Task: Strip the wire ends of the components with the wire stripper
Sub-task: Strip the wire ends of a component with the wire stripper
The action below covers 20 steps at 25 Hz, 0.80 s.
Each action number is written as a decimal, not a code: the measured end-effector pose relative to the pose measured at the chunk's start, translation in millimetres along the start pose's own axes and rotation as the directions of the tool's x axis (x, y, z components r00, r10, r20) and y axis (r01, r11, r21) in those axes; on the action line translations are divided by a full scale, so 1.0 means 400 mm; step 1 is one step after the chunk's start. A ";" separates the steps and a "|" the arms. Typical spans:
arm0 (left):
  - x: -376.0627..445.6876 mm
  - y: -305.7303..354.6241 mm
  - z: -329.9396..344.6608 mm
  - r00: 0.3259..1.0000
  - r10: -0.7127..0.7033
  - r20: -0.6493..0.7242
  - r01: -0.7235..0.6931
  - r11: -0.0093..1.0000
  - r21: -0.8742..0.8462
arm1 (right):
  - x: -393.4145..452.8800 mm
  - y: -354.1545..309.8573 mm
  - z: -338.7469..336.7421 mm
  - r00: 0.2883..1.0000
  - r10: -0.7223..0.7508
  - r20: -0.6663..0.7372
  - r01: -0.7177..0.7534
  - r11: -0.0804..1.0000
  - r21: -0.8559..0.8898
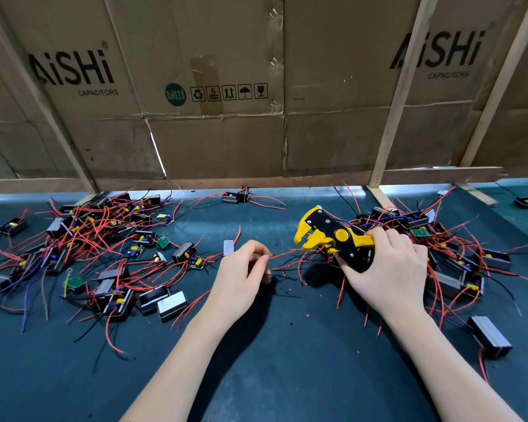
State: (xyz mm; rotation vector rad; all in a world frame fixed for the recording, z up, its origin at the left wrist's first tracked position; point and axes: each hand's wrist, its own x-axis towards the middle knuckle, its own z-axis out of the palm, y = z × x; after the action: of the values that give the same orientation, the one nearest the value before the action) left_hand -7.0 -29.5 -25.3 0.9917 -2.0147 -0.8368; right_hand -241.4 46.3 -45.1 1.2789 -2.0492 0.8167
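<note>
A dark teal bench mat carries a heap of small components with red wires at ten o'clock, a second tangle at two o'clock, a lone component at twelve, and red and black insulation scraps near centre.

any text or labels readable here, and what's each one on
"AiSHi CAPACITORS": left cardboard box
"AiSHi CAPACITORS": right cardboard box
"RoHS 2.0": green round mark, middle box
"5": stacking symbol, in the row of handling pictograms
Any print on the circuit boards and wire stripper: too small to read
</note>
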 end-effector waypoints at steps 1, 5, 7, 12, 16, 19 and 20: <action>0.001 -0.001 0.000 1.000 0.006 0.007 -0.006 1.000 0.010 | -0.001 -0.004 0.001 1.000 0.000 -0.004 0.000 1.000 -0.015; 0.004 -0.007 -0.006 0.999 0.047 0.013 -0.048 0.996 0.079 | -0.004 -0.029 0.004 1.000 -0.024 0.000 0.024 0.997 -0.079; 0.002 -0.004 -0.007 0.998 0.063 0.015 -0.064 0.996 0.070 | -0.007 -0.036 0.004 0.999 -0.029 0.012 0.030 0.995 -0.092; -0.003 0.006 0.005 0.999 0.035 -0.011 -0.035 0.999 -0.014 | -0.015 -0.040 0.006 0.999 -0.045 0.017 0.047 0.992 -0.117; -0.002 0.003 0.016 1.000 0.017 -0.021 -0.018 0.998 -0.062 | -0.015 -0.044 0.006 0.999 -0.041 0.027 0.044 0.993 -0.112; -0.004 -0.001 0.027 1.000 0.026 -0.002 -0.026 0.998 -0.053 | -0.018 -0.049 0.004 0.999 -0.043 0.028 0.045 0.995 -0.084; -0.005 -0.001 0.030 0.999 0.037 -0.001 -0.037 0.998 -0.042 | -0.019 -0.051 0.003 0.999 -0.048 0.023 0.049 0.996 -0.074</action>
State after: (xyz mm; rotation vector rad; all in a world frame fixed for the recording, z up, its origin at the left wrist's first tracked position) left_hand -15.9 -25.4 -32.7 0.9275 -2.0010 -0.8558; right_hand -220.1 42.6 -47.7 1.2956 -2.0373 0.7011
